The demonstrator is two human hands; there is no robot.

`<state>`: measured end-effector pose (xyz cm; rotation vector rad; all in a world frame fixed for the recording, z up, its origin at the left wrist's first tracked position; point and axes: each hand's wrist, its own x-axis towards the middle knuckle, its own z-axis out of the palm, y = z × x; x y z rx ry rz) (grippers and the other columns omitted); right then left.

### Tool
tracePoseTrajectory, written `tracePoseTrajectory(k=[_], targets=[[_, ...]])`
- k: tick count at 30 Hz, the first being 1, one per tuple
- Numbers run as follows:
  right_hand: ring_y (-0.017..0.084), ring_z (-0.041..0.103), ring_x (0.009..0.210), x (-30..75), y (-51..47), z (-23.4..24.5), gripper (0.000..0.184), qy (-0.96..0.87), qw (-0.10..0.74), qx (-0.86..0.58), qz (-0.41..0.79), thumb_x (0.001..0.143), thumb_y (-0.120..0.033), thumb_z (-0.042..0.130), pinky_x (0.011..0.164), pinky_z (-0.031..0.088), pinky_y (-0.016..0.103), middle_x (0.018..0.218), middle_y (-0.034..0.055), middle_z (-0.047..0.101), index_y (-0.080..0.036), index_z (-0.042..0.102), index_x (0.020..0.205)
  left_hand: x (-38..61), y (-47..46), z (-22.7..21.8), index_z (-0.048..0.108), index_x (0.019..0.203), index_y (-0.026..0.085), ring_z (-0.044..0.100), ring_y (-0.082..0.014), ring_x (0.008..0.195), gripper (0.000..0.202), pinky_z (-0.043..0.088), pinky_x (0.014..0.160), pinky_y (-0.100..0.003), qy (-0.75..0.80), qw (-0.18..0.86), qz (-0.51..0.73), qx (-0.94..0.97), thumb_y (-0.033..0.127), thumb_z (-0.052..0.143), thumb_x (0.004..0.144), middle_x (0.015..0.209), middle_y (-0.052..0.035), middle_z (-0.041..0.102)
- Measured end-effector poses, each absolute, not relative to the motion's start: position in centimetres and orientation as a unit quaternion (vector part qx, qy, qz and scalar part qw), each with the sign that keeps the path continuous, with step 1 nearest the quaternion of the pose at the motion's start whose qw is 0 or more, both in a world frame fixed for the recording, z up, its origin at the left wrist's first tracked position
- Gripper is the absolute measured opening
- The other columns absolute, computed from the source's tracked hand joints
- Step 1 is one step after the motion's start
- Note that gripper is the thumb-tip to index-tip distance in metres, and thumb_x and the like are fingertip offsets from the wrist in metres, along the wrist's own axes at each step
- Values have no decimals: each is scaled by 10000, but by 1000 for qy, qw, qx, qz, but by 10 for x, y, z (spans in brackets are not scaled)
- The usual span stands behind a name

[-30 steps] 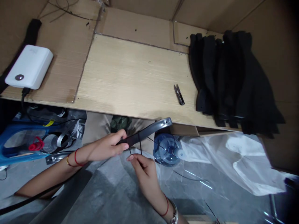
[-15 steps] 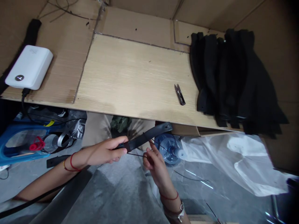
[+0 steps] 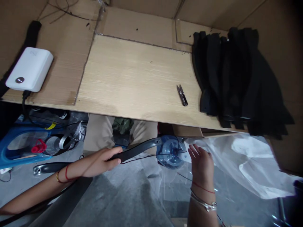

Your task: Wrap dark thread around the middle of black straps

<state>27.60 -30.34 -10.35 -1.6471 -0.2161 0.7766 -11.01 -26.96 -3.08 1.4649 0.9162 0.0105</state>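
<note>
The right hand (image 3: 200, 165) has left the dark strap (image 3: 137, 150) and opened.

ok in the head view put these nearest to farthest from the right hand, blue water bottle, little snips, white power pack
From the right hand:
1. blue water bottle, just left of the hand, lying on its side
2. thread snips, up on the wooden board
3. white power pack, far left on the board
</note>
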Motion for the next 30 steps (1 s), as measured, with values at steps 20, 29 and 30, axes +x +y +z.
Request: tracePoseTrajectory(k=[20,29,30], targets=[[96,342,451,75,-328,-39,543,-404,456,-520,599,886,-501,568,481,259,256,442,-20,430,-182,529,447,-97,-269,-12,412,1145,211,230,-62,496,383,222,441,-163,303,885,114,335,508,535,936,608,107,316],[46,215,431,84,-308,-51,331,-288,484,-450,693,713,-474,798,428,169,210,476,-78,396,-175,671,652,-95,-261,-22,492,1119,204,154,-37,402,292,195,356,-133,175,945,136,241,430,552,945,554,115,297],[46,216,434,84,-306,-52,327,-291,489,-452,687,710,-467,804,426,178,208,481,-80,391,-174,667,657,-95,-260,-23,496,1127,205,150,-37,398,291,198,352,-129,168,948,137,235,424,554,945,550,115,295]])
